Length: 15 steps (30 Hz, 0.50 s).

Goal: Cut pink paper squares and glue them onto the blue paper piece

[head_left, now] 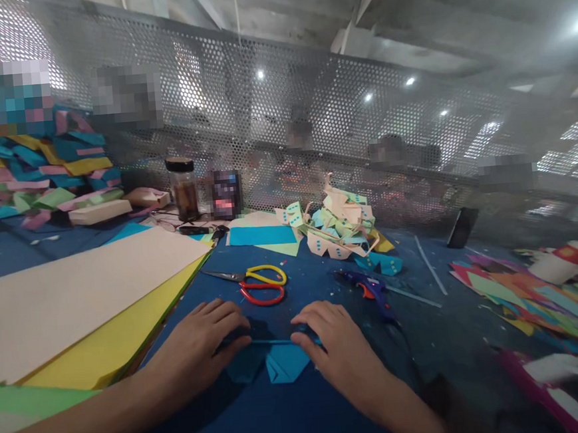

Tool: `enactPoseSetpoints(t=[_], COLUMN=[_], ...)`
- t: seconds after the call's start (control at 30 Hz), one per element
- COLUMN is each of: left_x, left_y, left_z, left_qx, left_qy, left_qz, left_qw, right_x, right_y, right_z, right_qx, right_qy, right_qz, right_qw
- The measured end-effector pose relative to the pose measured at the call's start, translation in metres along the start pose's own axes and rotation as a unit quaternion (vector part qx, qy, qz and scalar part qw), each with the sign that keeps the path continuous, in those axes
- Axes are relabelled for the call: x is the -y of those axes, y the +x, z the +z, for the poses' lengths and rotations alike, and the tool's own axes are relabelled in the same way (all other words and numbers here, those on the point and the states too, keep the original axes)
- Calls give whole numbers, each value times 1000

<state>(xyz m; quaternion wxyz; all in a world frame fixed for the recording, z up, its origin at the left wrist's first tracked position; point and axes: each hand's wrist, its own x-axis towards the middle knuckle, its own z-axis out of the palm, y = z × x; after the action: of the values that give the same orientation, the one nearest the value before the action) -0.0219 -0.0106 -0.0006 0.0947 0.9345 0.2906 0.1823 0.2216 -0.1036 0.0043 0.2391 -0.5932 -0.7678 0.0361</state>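
Between my two hands runs a thin blue paper strip (271, 342), pinched at its ends. My left hand (209, 335) is closed on the left end and my right hand (336, 343) on the right one. Just below it on the dark blue table lies a folded blue paper piece (286, 363). Scissors (264, 285) with one yellow and one red handle rest beyond my hands, blades to the left. To the right of them a blue glue gun (369, 289) lies on its side, its cord running toward me. My fingertips partly hide the strip's ends.
Large cream sheets (84, 286) over yellow ones (128, 336) cover the left. Cut paper shapes (342, 219) are heaped against the perforated metal screen (240, 100). A lidded jar (183, 191) stands behind. Coloured scraps (520, 292) and a paper cup (565, 263) occupy the right.
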Motion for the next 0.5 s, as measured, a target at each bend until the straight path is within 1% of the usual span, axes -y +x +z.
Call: enactPoseSetpoints(t=[0.13, 0.27, 0.33, 0.43, 0.5], left_x=[1, -2, -4, -4, -1], left_y=[-2, -5, -4, 5, 14], left_z=[-17, -42, -56, -75, -84], left_qx=[-4, 2, -3, -32, -29], left_qy=[23, 34, 41, 66, 91], left_qz=[14, 47, 72, 100, 98], left_qw=[1000, 998, 997, 992, 991], right_x=[-1, -3, -4, -4, -5], right_y=[-1, 2, 7, 19, 29], right_z=[-21, -46, -56, -64, -65], right_qx=[2, 54, 67, 91, 101], right_qy=[-7, -28, -43, -73, -100], right_qz=[3, 27, 37, 39, 37], right_qw=[1000, 998, 996, 992, 989])
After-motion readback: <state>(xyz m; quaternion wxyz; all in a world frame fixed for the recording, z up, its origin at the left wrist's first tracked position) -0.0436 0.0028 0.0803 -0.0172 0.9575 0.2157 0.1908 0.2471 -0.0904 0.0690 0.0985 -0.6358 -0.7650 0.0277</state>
